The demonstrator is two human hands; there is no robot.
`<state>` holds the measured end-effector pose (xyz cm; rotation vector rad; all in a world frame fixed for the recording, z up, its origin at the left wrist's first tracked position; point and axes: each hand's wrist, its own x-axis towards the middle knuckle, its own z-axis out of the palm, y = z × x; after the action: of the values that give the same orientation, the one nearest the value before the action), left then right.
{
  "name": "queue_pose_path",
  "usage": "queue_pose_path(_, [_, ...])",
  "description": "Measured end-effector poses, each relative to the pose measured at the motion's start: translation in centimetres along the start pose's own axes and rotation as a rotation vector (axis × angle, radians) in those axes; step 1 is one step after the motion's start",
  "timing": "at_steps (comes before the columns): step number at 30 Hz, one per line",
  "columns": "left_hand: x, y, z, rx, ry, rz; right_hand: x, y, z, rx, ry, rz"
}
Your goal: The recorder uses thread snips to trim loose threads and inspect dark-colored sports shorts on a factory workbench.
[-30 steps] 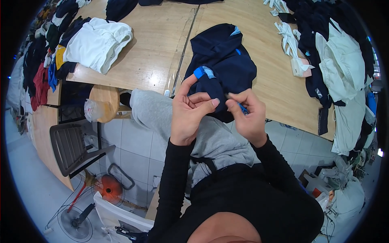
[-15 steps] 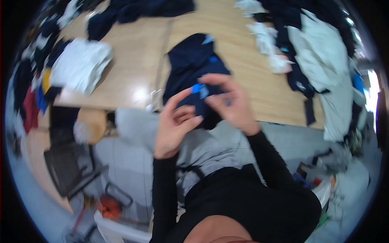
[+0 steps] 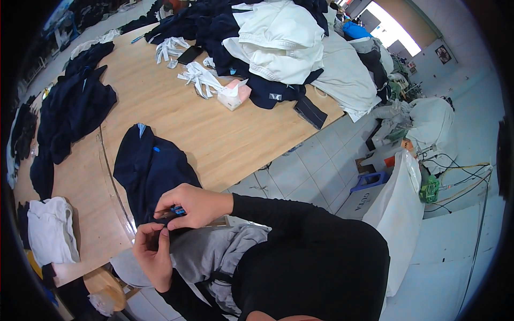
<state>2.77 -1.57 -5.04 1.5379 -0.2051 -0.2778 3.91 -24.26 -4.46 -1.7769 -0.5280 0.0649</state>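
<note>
- At the near edge of the wooden table point(image 3: 225, 139), the right hand point(image 3: 195, 206) pinches a small blue tag point(image 3: 179, 211) between fingertips, closed on it
- Just below, the left hand point(image 3: 152, 254) grips a fold of the dark navy garment point(image 3: 147, 171), fingers curled shut
- Judging by this, the tag is being fixed or checked; next calls for a steady pinch and taut cloth
- Beyond, the garment lies crumpled, collar away, over grey cloth point(image 3: 214, 257) on the lap

A long wooden table point(image 3: 214, 134) (heaped with clothes) stands on a pale tiled floor point(image 3: 300, 176).
</note>
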Motion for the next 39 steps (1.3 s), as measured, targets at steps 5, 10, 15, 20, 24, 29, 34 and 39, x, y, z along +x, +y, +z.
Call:
queue_pose_path(5, [-0.2,-0.1,0.8,0.199,0.075,0.131,0.2,-0.7,0.4,-0.233,0.091,-0.047])
queue_pose_path(10, [0.2,0.7,0.4,0.537,0.208,0.449,0.1,-1.8,1.5,-0.319,0.295,-0.106])
queue_pose_path(15, [0.2,-0.7,0.4,0.601,0.430,0.599,-0.3,-1.6,1.6,-0.508,0.407,-0.225])
queue_pose_path(20, [-0.6,-1.3,-0.9,0.687,0.677,0.510,0.6,-1.5,1.0,-0.635,0.623,-0.371])
queue_pose_path(24, [0.2,-1.5,-0.7,0.759,0.813,0.715,-1.6,1.4,-1.1,-0.707,0.500,-0.387])
queue_pose_path(29, [-0.3,-1.4,-0.4,0.705,0.847,0.799,-3.5,1.5,-2.4,-0.928,0.472,-0.542])
queue_pose_path(34, [-1.5,-1.9,-1.1,0.692,0.881,0.797,-2.4,1.9,-1.7,-0.894,0.485,-0.749])
queue_pose_path(39, [-1.3,-2.0,-1.2,0.718,0.889,0.786,-2.5,1.7,-1.8,-0.889,0.464,-0.740])
